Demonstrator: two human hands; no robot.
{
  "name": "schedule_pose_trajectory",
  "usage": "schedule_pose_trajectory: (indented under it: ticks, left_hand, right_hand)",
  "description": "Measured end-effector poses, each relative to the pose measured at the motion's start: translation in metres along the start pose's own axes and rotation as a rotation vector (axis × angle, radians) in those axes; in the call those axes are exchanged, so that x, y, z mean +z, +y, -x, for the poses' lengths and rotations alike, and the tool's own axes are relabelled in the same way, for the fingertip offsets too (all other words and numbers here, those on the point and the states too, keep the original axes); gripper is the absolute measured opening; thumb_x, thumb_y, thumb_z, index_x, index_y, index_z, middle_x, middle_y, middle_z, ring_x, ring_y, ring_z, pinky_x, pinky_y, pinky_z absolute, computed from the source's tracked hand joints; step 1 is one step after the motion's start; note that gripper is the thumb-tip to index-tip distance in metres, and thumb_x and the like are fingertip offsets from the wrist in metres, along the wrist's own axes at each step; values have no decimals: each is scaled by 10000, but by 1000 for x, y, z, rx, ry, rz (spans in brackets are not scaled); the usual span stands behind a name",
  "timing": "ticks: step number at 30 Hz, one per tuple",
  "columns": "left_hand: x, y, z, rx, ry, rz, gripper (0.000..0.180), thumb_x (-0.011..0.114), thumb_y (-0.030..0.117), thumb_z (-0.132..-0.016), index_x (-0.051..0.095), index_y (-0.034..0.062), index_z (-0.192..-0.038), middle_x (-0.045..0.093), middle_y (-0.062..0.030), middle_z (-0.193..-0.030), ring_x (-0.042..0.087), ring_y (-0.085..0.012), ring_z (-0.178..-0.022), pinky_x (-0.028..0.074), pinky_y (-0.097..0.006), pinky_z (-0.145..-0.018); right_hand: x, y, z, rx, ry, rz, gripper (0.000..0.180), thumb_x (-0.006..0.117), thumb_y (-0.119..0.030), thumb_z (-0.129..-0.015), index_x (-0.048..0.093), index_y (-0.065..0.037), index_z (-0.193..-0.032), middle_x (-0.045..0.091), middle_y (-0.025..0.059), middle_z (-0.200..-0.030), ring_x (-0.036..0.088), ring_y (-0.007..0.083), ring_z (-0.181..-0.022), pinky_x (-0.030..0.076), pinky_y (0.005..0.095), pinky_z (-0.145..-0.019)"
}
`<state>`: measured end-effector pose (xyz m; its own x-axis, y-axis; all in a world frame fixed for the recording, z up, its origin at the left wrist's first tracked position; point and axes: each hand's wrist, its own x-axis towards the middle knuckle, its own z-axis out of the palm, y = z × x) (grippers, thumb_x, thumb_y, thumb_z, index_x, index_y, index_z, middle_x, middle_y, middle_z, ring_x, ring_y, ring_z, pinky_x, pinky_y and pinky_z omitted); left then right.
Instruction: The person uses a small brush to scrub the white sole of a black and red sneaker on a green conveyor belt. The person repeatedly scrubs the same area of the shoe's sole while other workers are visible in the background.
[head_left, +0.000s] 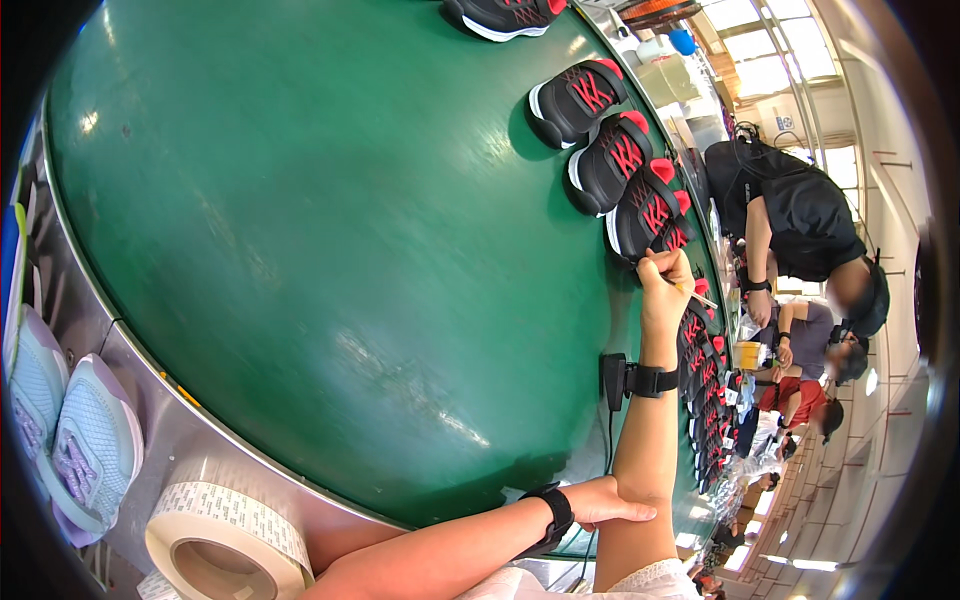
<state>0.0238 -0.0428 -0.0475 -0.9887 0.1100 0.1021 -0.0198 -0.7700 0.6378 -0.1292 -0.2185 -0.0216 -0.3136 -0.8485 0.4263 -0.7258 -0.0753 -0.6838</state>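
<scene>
In the head view, a thin pale stick (704, 299) is held in the closed right hand (668, 285); its near end is hidden by the fingers. The hand is placed beside the toe of a black shoe with red laces and a white sole (627, 230), standing on the glossy green work surface (300, 250); whether the shoe is touched by the fingertips cannot be told. Another black shoe (677, 236) is partly covered by it and by the hand. Beyond the hand, a crowded row of similar shoes (706, 385) is overlapped so closely that single pairs are hard to separate. At the top, one more black shoe (505, 15) is cut off by the picture's edge.

The left hand (605, 502) is laid on the right forearm, thumb on top; its fingers are mostly hidden, so how firmly it grips cannot be told.

At the far side, a small yellow container (747, 355) is seen near a co-worker's hand (785, 352); its contents cannot be made out. At lower left, a white paper label roll with a hollow core (245, 512) is seen, cut by the lower edge. Light blue mesh shoes with lilac laces (95, 445) are partly lost in the dark rim.
</scene>
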Motion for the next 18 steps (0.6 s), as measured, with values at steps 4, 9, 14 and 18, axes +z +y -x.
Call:
schedule_pose_trajectory:
  ticks: [4,9,14,18]
  left_hand:
    - [0,1,1,8,7,-10,631,612,606,-656,536,178,-1114,570,19,-833,476,-90,-664,372,-238,-498]
    - [-1,0,-2,-10,-29,-16,646,617,608,-646,538,162,-1107,567,9,-831,474,-98,-675,363,-243,-498]
    - [-1,-3,-3,-24,-17,-22,627,617,605,-648,540,170,-1094,561,20,-817,461,-88,-653,356,-245,-510]
    - [-7,7,0,-110,-164,-58,737,590,576,-705,349,168,-1268,493,-21,-1120,472,-152,-919,414,-319,-705]
  right_hand:
    - [-1,1,1,4,-6,19,186,548,56,-681,412,-52,-613,459,-8,-597,433,69,-594,393,357,-886]
    - [-7,5,1,-7,-33,52,197,557,58,-679,412,-56,-612,460,-12,-594,438,71,-590,384,351,-889]
    - [-7,2,6,-38,-73,113,201,561,62,-676,409,-56,-618,456,-15,-590,432,68,-585,383,331,-869]
    - [-10,1,8,-34,-92,133,205,561,64,-676,405,-56,-621,460,-14,-591,433,69,-585,387,326,-852]
